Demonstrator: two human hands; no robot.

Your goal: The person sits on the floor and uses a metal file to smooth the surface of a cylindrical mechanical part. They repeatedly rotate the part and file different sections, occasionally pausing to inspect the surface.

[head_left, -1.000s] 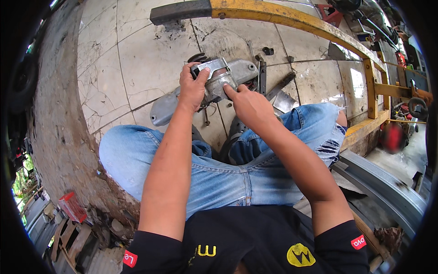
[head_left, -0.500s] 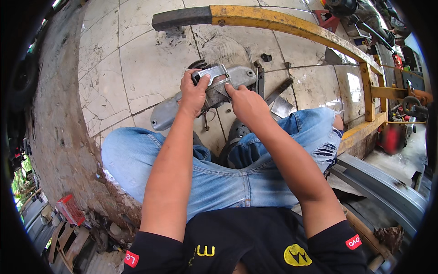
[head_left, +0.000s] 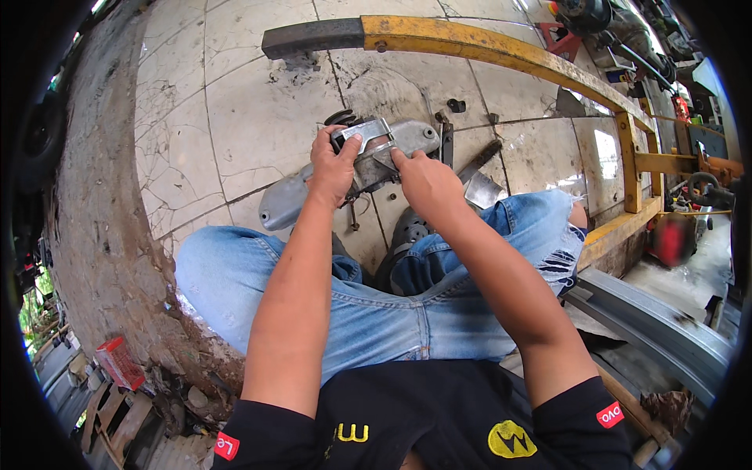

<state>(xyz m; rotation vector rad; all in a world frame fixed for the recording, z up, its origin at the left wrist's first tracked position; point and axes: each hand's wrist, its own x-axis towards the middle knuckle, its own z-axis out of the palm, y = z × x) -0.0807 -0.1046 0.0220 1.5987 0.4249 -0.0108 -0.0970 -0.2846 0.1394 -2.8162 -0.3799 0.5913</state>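
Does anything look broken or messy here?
Yes. The jeans are torn and frayed near the right knee. Left of the grey metal part, thin cracks cross pale floor tiles that would normally be smooth. Dark smudges dirty another tile by the black end of the yellow frame.

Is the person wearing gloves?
No, the left hand and right hand at the grey metal part both show bare skin.

Pale cracked floor tiles (head_left: pixel 172 133) leave open passage left of the elongated grey metal casting (head_left: pixel 283 202). A long yellow-and-black metal beam (head_left: pixel 470 39) bars the far side.
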